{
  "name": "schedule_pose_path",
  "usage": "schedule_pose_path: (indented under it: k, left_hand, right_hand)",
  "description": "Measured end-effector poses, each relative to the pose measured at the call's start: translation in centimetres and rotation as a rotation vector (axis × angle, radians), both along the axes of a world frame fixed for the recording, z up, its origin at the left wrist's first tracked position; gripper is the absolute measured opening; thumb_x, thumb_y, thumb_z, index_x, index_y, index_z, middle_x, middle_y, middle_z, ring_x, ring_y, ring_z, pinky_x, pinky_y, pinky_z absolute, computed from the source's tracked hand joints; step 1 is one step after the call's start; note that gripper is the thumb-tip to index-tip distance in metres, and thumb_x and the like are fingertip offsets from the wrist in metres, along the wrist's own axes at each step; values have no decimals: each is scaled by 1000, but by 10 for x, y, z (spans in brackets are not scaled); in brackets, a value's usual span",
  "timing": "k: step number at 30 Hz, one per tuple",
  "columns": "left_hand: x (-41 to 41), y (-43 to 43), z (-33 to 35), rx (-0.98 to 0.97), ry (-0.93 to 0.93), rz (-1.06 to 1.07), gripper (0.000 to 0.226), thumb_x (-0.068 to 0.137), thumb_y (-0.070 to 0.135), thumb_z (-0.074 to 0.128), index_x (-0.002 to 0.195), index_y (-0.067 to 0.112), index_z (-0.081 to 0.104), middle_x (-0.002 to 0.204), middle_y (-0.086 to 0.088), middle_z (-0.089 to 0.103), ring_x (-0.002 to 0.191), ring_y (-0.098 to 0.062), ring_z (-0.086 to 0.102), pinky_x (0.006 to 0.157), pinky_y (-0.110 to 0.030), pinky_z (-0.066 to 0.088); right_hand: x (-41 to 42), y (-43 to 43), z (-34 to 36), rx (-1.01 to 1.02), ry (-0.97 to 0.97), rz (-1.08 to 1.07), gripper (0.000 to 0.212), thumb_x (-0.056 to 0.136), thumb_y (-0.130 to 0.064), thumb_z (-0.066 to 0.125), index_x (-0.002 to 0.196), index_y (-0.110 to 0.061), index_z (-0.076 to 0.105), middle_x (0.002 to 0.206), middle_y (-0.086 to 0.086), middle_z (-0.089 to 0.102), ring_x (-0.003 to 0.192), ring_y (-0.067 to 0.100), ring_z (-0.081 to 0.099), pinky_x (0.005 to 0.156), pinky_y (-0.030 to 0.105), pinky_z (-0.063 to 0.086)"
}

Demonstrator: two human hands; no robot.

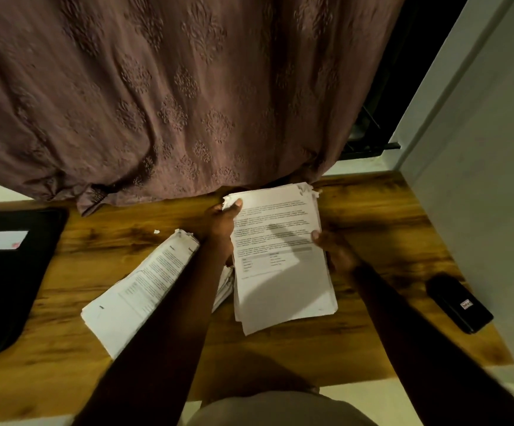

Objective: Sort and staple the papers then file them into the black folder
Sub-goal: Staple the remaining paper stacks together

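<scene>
1. White printed paper fills the middle. A thick stack [280, 272] is held between both hands over the wooden tabletop [387, 235], with its long axis running almost straight away from the person.
2. The left hand [221, 222] grips the stack's far left corner, thumb pressed on the top sheet. The right hand [337, 253] holds the right long edge about halfway along, thumb on top and fingers hidden underneath.
3. A second pile [139, 290] lies flat just left of the held stack, slanted across the tabletop. It passes under the left forearm, and where its right edge meets the held stack is covered.
4. The next move likely turns on reach.
   - The stapler [459, 304] lies well apart to the right, near the tabletop's right side and nearer the right hand. It slants from far-left to near-right.
   - The black folder [10, 272] lies closed at the far left, nearer the left hand, with a pale label on its cover.
   - To staple, I judge the right hand would have to let go while the left keeps the sheets squared.
5. Several things are hard to make out.
   - I cannot tell whether the stack's near end rests on the tabletop.
   - The print is too blurred to read, so the sorting order is unknown.
   - The far corners look ragged, and no staple can be seen either way.
   - The frame cuts off the folder's left side.
   - A brown patterned curtain [157, 103] drapes over the tabletop's far edge.
   - A small paper scrap [156, 231] lies near it.
</scene>
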State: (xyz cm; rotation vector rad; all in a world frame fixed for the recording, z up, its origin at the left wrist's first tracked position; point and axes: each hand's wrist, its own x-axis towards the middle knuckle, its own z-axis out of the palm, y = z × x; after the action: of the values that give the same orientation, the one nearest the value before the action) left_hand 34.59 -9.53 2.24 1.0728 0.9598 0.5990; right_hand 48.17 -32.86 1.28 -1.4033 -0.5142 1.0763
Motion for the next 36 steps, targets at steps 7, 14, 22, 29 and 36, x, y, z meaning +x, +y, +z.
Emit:
schedule_pose_path:
  k: [7, 14, 22, 29, 36]
  left_hand:
    - [-12, -1, -6, -153, -38, -132, 19, 98, 19, 64, 110, 5, 66, 112, -18, 71, 102, -35, 70, 85, -48, 58]
    - [-38, -6, -24, -104, 148, -346, 30, 91, 16, 71, 119, 5, 65, 111, -14, 74, 100, -34, 72, 80, -48, 58]
    - [-51, -9, -40, 14, 247, -332, 31, 89, 6, 72, 119, 0, 65, 117, -16, 72, 101, -32, 72, 84, -46, 61]
    - [-63, 1, -43, 81, 281, -303, 21, 89, 5, 72, 109, 4, 69, 114, -12, 73, 103, -33, 71, 93, -53, 57]
    - [-79, 12, -58, 141, 265, -326, 19, 85, 5, 76, 103, 9, 71, 115, -14, 73, 104, -34, 71, 94, -57, 55]
  right_hand:
    - [-2, 13, -14, -104, -118, -35, 33, 88, -16, 74, 120, -16, 67, 115, 0, 75, 104, 26, 72, 81, 39, 62]
    - [-12, 8, -16, -16, 54, -168, 39, 89, -7, 72, 127, -11, 64, 122, 10, 71, 108, 35, 70, 87, 54, 58]
    - [-32, 12, -31, -30, 98, -226, 46, 88, -13, 74, 133, -15, 61, 130, 12, 66, 115, 40, 66, 92, 66, 51]
    - [-51, 21, -31, -43, 87, -224, 42, 92, -11, 70, 132, -13, 59, 128, 11, 68, 113, 36, 67, 91, 63, 54]
    - [-72, 28, -32, -82, 63, -271, 40, 90, -14, 72, 129, -15, 63, 124, 9, 70, 109, 34, 69, 91, 61, 55]
